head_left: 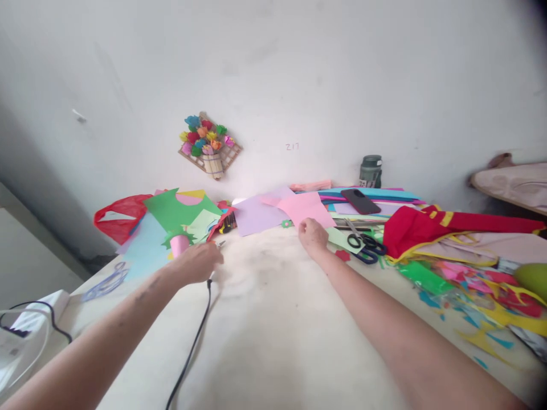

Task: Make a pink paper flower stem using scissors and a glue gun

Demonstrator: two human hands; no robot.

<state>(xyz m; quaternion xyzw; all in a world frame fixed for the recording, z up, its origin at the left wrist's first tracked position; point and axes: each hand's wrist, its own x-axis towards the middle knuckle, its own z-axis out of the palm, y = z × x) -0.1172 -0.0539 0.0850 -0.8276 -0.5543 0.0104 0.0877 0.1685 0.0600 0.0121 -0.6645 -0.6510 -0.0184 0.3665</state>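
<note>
My left hand (205,263) is slightly blurred, its fingers curled over something mostly hidden, with a small grey tip showing beyond them. A black cable (200,327) runs up to just below that hand. Beside it stands a pink paper roll (179,246) with a green spiky paper edge. My right hand (311,236) is closed on the lower edge of a pink paper sheet (308,208). That sheet overlaps a lilac sheet (258,216). Just right of my right hand lie a red paper flower (342,255) and dark-handled scissors (368,244).
Green paper (175,208) and a red bag (122,219) lie back left. A phone (361,201) rests on stacked paper near a bottle (370,171). Red cloth (405,228) and paper scraps (482,307) lie right. A power strip (38,327) sits left.
</note>
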